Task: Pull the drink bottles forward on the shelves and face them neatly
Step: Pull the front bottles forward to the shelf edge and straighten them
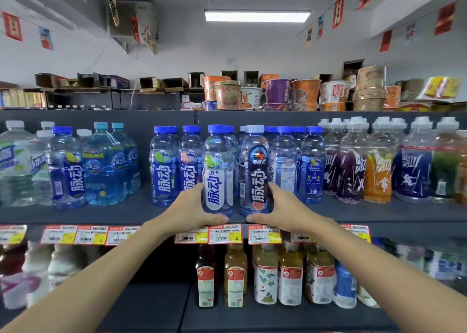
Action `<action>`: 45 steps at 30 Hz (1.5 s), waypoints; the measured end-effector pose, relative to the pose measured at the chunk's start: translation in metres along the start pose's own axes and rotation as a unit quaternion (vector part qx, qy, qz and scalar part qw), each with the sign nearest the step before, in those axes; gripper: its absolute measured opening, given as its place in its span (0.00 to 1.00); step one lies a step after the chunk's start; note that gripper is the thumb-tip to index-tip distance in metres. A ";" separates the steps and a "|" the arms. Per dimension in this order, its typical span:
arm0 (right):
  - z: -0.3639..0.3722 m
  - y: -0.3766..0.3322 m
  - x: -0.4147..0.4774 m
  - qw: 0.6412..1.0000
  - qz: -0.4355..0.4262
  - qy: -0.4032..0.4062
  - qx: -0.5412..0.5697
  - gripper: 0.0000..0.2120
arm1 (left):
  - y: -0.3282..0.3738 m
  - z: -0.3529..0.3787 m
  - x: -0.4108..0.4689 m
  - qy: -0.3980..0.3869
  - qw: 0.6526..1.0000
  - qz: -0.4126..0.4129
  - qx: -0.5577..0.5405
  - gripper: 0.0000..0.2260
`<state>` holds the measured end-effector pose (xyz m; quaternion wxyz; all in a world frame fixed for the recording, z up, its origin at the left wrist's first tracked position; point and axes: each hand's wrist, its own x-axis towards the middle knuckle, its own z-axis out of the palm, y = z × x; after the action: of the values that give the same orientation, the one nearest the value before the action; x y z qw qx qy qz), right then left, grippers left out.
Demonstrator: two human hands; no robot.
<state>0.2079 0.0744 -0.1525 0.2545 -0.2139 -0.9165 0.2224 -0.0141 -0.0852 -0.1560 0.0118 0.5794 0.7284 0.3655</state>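
Middle shelf (353, 214): front edge is the line to hit. Left hand (192, 212) wraps the white-label bottle (217, 171), right hand (283, 212) wraps the dark-label bottle (257, 171), both near the lip. Slide low, stay upright, labels square, neighbours behind next.

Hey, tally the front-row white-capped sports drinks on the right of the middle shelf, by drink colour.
purple bottles: 2
orange bottle: 1
blue bottle: 1
green bottle: 1
Total: 5, leaving out the cut-off bottle at the right edge, whose colour is unclear.
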 end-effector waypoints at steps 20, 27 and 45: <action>0.004 0.007 0.008 1.000 0.015 0.020 0.007 0.38 | -0.009 0.002 0.006 0.014 1.000 0.000 -0.016 0.28; 0.005 0.008 0.008 1.000 0.016 0.025 0.002 0.41 | -0.011 0.002 0.008 0.011 1.000 0.004 0.005 0.32; 0.006 0.011 0.010 1.000 0.000 0.022 -0.015 0.46 | -0.005 0.004 -0.001 0.013 0.998 0.006 0.057 0.29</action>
<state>0.1996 0.0869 -0.1593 0.2717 -0.2229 -0.9138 0.2037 -0.0165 -0.0849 -0.1622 -0.0333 0.5788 0.7445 0.3310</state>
